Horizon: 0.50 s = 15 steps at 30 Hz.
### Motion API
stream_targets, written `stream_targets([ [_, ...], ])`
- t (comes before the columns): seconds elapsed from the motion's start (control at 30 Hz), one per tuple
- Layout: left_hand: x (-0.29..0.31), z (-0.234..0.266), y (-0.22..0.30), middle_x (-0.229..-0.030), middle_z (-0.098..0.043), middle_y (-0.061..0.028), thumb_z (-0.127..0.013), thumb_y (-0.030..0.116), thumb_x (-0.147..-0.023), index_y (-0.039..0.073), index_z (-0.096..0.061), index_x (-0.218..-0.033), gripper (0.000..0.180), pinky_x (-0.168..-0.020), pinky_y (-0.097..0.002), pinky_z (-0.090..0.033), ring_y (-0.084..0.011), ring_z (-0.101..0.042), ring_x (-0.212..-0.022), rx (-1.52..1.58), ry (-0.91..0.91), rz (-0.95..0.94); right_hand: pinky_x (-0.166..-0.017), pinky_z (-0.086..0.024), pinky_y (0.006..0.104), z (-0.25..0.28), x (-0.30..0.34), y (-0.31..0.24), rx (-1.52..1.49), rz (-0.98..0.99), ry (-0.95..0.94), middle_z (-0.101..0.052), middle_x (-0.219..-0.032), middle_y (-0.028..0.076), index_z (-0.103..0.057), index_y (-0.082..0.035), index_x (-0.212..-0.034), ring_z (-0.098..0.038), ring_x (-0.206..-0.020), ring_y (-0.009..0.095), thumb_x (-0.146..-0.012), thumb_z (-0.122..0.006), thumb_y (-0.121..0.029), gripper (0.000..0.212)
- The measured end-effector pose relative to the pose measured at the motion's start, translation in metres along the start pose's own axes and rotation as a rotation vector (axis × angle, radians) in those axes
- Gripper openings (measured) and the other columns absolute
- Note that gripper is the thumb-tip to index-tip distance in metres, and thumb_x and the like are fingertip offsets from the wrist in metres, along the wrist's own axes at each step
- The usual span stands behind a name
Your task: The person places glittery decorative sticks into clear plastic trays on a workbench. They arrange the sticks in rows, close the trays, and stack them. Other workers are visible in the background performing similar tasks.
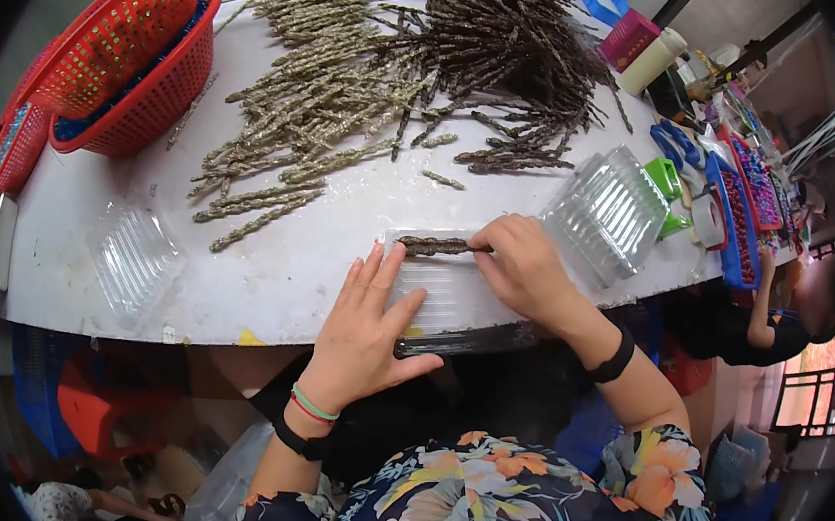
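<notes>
A ribbed clear plastic tray (449, 299) lies at the table's near edge in front of me. Along its far side is a short bundle of dark brown, twig-like sticks (434, 247). My right hand (527, 271) pinches the right end of these sticks between thumb and fingers. My left hand (363, 326) is open, its fingers stretched out over the tray's left side and the fingertips at the sticks' left end. Beyond the hands are a large heap of dark brown sticks (503, 48) and a spread of glittery pale gold sticks (317, 100).
Stacked clear trays (608, 214) stand to the right, and another clear tray (131, 258) lies left. Red perforated baskets (157, 95) stand at the far left. A green tape dispenser (668, 189), blue scissors (677, 143) and a blue bin (732, 226) line the right. Other people sit nearby.
</notes>
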<state>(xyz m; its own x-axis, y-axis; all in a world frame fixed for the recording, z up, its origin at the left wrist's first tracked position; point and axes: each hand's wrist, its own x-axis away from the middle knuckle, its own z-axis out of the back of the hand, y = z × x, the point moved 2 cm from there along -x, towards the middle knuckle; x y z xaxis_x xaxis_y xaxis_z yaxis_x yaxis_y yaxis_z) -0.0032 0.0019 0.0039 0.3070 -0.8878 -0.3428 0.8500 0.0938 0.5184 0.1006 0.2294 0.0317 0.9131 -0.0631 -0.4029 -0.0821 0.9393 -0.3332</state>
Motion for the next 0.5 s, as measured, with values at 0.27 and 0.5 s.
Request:
stream_targets([
  [0.27, 0.001, -0.002, -0.001, -0.163, -0.036, -0.0282, -0.09, 0.047, -0.071, 0.004, -0.071, -0.124, 0.071, -0.123, -0.0582, -0.031, -0.0491, -0.033, -0.152, -0.009, -0.001, 0.004, -0.084, -0.043, 0.041, -0.009, 0.005, -0.003, 0.113, -0.013, 0.054, -0.063, -0.094, 0.005, -0.069, -0.009, -0.091, -0.06, -0.092, 0.027, -0.082, -0.074, -0.008, 0.01],
  [0.5, 0.0, -0.004, -0.001, -0.164, -0.036, -0.0253, -0.091, 0.042, -0.068, 0.005, -0.071, -0.123, 0.069, -0.123, -0.0584, -0.03, -0.0477, -0.034, -0.152, 0.008, 0.007, 0.012, -0.083, -0.045, 0.0405, -0.009, 0.009, 0.002, 0.102, -0.018, 0.005, -0.063, -0.093, 0.005, -0.072, -0.009, -0.094, -0.06, -0.091, 0.027, -0.082, -0.075, -0.007, 0.012],
])
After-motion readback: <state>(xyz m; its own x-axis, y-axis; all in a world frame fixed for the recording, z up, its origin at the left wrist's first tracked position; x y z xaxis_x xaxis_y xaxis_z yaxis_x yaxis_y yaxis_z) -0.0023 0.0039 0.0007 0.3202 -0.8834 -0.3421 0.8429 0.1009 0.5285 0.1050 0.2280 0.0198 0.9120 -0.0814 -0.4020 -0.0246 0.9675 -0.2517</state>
